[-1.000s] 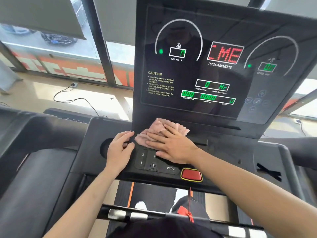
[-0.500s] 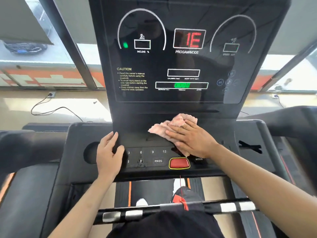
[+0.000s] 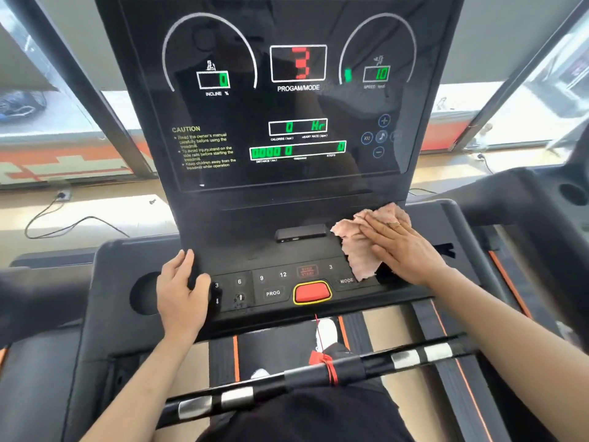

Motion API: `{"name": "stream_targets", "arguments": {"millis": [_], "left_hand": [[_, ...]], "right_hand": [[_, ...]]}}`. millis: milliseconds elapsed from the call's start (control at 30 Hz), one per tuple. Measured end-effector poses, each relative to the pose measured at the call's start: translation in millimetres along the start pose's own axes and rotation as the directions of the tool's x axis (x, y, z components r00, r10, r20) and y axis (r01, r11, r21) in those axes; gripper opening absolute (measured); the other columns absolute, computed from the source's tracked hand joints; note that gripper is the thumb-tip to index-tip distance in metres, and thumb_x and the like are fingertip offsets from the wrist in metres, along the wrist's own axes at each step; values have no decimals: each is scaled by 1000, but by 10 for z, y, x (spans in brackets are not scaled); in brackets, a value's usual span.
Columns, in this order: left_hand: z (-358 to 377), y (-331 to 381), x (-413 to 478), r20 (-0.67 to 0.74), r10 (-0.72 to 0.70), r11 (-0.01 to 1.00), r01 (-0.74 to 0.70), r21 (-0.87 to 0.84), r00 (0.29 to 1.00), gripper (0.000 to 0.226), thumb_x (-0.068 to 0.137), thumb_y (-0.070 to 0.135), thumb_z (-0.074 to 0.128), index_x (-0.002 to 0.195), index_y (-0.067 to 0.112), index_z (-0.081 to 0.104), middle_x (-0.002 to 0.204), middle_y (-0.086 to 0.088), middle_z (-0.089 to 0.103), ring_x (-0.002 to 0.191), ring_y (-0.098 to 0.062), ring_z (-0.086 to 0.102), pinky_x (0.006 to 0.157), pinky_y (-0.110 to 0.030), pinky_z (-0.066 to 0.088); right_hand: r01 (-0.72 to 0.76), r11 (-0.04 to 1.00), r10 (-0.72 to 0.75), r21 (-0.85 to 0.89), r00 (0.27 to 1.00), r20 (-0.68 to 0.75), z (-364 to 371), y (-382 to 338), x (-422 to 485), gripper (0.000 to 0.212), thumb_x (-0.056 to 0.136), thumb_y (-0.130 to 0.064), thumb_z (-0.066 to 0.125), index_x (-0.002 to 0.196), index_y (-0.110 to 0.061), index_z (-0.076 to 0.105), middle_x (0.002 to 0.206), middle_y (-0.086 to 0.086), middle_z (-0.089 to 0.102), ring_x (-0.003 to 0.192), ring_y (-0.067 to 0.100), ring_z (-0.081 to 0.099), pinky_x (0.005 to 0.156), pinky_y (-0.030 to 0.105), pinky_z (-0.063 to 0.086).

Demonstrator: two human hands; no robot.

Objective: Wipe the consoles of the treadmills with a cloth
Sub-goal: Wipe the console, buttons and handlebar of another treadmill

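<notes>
A black treadmill console (image 3: 242, 250) fills the view, with a lit display panel (image 3: 296, 100) above and a button strip below. A crumpled pink cloth (image 3: 357, 250) lies on the right part of the lower console, over the buttons beside MODE. My right hand (image 3: 404, 247) presses flat on the cloth, fingers spread and pointing left. My left hand (image 3: 181, 288) rests on the left end of the button strip, thumb near the 3 button, with nothing in it.
A red stop button (image 3: 312, 292) with a yellow rim sits at the middle of the strip. A round cup holder (image 3: 143, 291) is left of my left hand. A black handlebar (image 3: 287, 381) with silver sensors crosses below. Windows and a floor cable lie beyond.
My right hand has slid the cloth from the left-middle of the lower console to its right side. The left hand stays at the left end. The red display now reads 3.
</notes>
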State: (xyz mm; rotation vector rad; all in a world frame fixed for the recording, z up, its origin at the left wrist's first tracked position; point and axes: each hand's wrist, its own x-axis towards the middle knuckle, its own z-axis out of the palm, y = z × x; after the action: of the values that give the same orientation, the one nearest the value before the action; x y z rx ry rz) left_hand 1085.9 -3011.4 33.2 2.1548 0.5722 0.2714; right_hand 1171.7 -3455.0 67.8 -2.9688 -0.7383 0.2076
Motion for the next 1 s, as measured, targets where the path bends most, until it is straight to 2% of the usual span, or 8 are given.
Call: {"name": "stream_targets", "arguments": {"millis": [267,400,533,600,700,767,867,1000], "left_hand": [[9,2,-23,2,26,1000,-26,17,1000,51,94,9,61,145,13,58,152,-3,51,138,-25,46,115,-45,37],[-17,-17,-14,20,32,999,-33,12,999,51,94,12,59,145,14,58,152,-1,50,140,-23,44,116,-46,37],[-75,-70,15,58,54,998,-55,6,997,53,92,18,58,145,16,58,152,0,50,142,-21,44,118,-45,36],[-96,-92,16,76,77,997,-78,12,994,53,92,16,60,145,15,58,152,-1,51,141,-22,45,116,-38,35],[-136,-100,9,111,88,996,-87,-9,990,59,88,24,56,145,13,58,154,-1,50,141,-21,45,110,-25,29],[-165,-97,4,133,89,996,-86,-25,987,63,84,29,52,146,13,57,155,0,49,142,-18,44,106,-10,26],[-197,-159,18,153,115,993,-107,-59,981,58,88,20,56,145,10,57,155,1,49,144,-18,44,95,8,23],[-265,-256,33,178,97,984,-67,-164,979,59,86,19,59,144,10,58,151,6,52,135,-13,52,99,-4,40]], "right_hand": [[-269,952,275,146,961,-25,254,99,-433,61,104,-53,17,161,-33,18,171,-11,8,158,10,4,128,44,16],[-338,927,350,159,935,-54,315,-92,-557,64,100,-37,24,162,-22,25,168,-13,3,159,19,4,128,37,1],[-385,885,409,260,912,-41,305,-272,-575,75,79,-20,35,153,-18,40,170,-3,19,152,33,20,128,45,10],[-374,897,390,234,921,-24,324,-356,-564,70,87,-28,32,157,-28,34,171,-13,11,149,38,20,126,50,9],[-339,930,343,141,939,-3,375,-547,-504,64,101,-56,22,162,-37,15,167,-25,-5,156,33,4,127,52,-3],[-270,959,273,84,962,-21,386,-713,-443,64,102,-60,16,161,-36,14,167,-24,-5,157,34,7,127,51,-2],[-158,987,158,37,987,17,408,-978,-294,62,105,-57,10,162,-33,16,170,-16,3,156,35,16,127,53,7],[-9,1000,9,-1,998,60,428,-1434,14,59,108,-49,13,162,-26,23,170,-6,17,154,33,24,126,53,15]]}}
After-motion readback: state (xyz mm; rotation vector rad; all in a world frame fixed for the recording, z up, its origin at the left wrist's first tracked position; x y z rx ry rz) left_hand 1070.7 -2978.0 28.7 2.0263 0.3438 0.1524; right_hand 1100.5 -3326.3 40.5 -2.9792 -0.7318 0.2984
